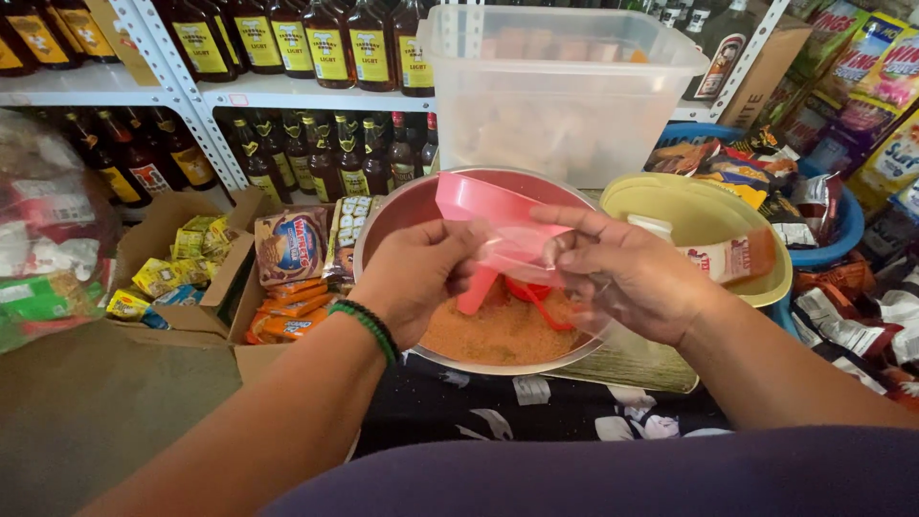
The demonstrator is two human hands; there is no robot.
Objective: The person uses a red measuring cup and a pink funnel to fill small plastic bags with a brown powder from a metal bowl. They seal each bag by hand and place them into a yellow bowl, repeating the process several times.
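While over metal bowl (402, 206): clear plastic bag (536, 258) pinched betw. left hand (416, 273) & right hand (627, 278), pink funnel (479, 215) just behind.

Dark bottles with yellow labels (330, 53) fill the shelves across the upper left. Yellow sachets (182, 263) sit in a cardboard box (215, 297) at left. Bright snack packets (866, 57) crowd the upper right corner.

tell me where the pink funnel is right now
In the head view the pink funnel sits mid-frame, held between the left hand and right hand, above the metal bowl of orange powder.
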